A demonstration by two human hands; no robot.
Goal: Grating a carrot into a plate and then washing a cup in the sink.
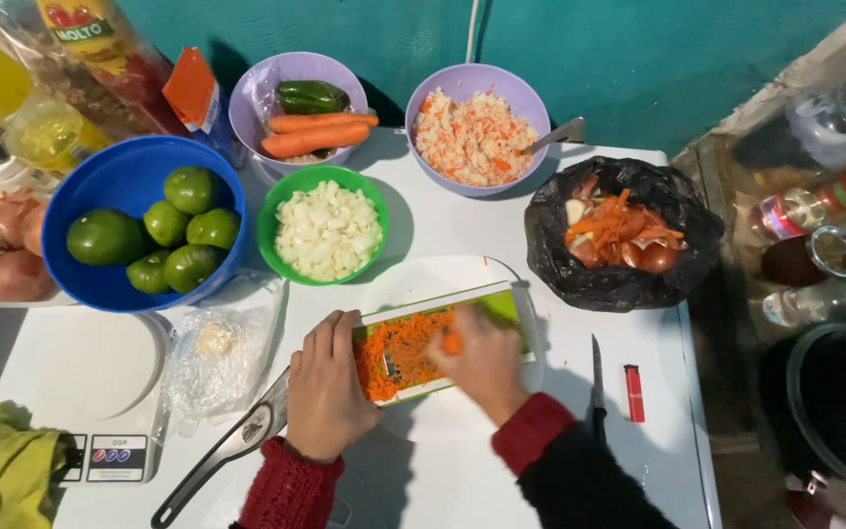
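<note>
Firmly, left hand [325, 392] steadies flat grater [423, 348] (shreds-coated); right hand [487, 358] pinches carrot stub [452, 342].

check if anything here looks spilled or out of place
Nothing looks spilled. The left hand steadies the grater and the right hand rubs a carrot piece; the shreds stay on the grater. The peels sit inside the black bag. A knife lies flat beside the lighter.

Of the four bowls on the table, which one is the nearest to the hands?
The small green bowl holding chopped white pieces. It sits just above the left hand and the grater; the blue bowl and both lilac bowls lie farther away.
</note>
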